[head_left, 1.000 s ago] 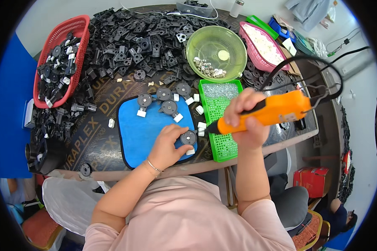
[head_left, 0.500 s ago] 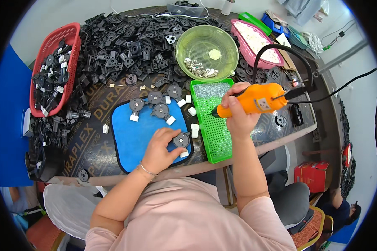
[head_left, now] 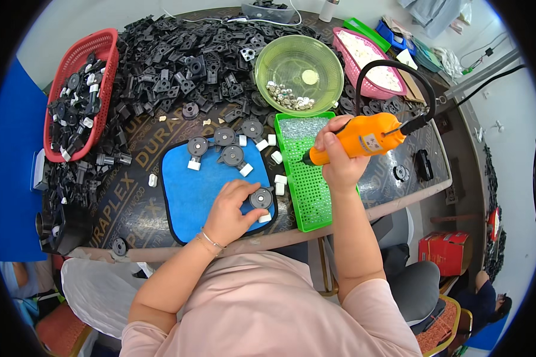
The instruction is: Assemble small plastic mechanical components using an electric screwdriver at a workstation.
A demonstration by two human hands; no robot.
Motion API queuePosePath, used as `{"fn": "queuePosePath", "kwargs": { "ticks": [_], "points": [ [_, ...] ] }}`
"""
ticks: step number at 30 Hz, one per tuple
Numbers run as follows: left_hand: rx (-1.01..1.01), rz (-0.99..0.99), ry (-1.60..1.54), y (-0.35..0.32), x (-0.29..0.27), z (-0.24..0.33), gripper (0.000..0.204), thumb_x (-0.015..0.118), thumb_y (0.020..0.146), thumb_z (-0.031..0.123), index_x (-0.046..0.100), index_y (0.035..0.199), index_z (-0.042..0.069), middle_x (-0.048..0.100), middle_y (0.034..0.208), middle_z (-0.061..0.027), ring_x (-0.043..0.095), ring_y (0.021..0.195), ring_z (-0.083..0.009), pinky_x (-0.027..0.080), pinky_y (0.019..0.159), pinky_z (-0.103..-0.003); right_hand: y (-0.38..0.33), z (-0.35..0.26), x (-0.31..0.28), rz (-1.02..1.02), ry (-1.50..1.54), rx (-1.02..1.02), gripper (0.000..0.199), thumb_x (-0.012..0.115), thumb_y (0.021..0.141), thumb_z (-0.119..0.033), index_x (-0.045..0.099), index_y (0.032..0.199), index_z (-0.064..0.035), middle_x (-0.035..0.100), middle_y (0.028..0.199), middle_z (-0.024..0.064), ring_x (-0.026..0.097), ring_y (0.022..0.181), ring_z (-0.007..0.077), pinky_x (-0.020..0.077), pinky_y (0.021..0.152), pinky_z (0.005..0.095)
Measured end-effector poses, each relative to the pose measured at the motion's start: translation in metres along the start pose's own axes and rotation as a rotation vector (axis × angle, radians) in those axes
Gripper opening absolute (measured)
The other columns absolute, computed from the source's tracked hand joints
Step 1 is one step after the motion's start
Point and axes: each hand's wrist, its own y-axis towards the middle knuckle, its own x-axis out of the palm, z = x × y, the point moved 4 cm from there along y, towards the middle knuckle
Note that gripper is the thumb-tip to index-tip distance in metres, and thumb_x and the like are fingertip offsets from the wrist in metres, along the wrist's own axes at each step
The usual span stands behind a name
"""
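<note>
My left hand (head_left: pixel 233 209) lies at the right front of a blue mat (head_left: pixel 187 190). Its thumb and fingers pinch a round black plastic part (head_left: pixel 261 199) with a white end piece (head_left: pixel 265 218). Several similar parts, one of them this round black part (head_left: pixel 232 156), sit at the back of the mat. My right hand (head_left: pixel 344 163) is wrapped round an orange electric screwdriver (head_left: pixel 363 140). Its black tip points left, above a green perforated tray (head_left: pixel 307 196) with small silvery screws (head_left: pixel 301 127) at its far end. White plastic pieces (head_left: pixel 280 184) lie between mat and tray.
A big heap of black parts (head_left: pixel 178 65) covers the back left. A red basket (head_left: pixel 108 77) of parts stands left, and a green colander (head_left: pixel 268 65) with metal pieces stands behind the tray. Back right is a pink basket (head_left: pixel 402 89) of white pieces. The screwdriver's black cable (head_left: pixel 393 63) loops overhead.
The whole view has shifted slightly. Both hands keep their grips, with the left on the round black part and the right on the electric screwdriver.
</note>
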Motion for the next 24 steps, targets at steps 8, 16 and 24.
{"fn": "queuePosePath", "kwargs": {
  "ticks": [8, 16, 24],
  "points": [
    [0.011, 0.007, -0.008, -0.001, 0.001, -0.002, 0.050, 0.080, 0.063, 0.016, 0.061, 0.107, 0.001, 0.061, 0.099, -0.0144, 0.056, 0.094, -0.0312, 0.045, 0.082, -0.036, 0.006, -0.019, 0.003, 0.011, 0.081, -0.027, 0.018, 0.057, 0.080, 0.003, 0.048, 0.094, -0.0026, 0.051, 0.084, 0.0085, 0.053, 0.063, 0.0165, 0.0448, 0.059, 0.0296],
    [0.017, 0.005, -0.002, -0.002, -0.001, -0.001, 0.053, 0.081, 0.062, 0.014, 0.060, 0.110, 0.003, 0.061, 0.099, -0.0133, 0.055, 0.094, -0.0308, 0.045, 0.083, -0.036, -0.031, -0.052, 0.050, -0.333, 0.159, -0.020, 0.023, 0.065, 0.078, -0.006, 0.050, 0.094, -0.0011, 0.050, 0.086, 0.0112, 0.054, 0.060, 0.0175, 0.0478, 0.057, 0.0296],
    [0.018, -0.017, -0.020, -0.003, 0.002, -0.004, 0.052, 0.079, 0.063, 0.016, 0.059, 0.109, 0.001, 0.059, 0.100, -0.0124, 0.054, 0.093, -0.0318, 0.045, 0.082, -0.037, -0.041, -0.040, 0.062, -0.412, 0.017, -0.016, 0.021, 0.066, 0.076, -0.003, 0.051, 0.090, 0.0003, 0.050, 0.083, 0.0113, 0.056, 0.060, 0.0174, 0.0480, 0.054, 0.0261]
  ]
}}
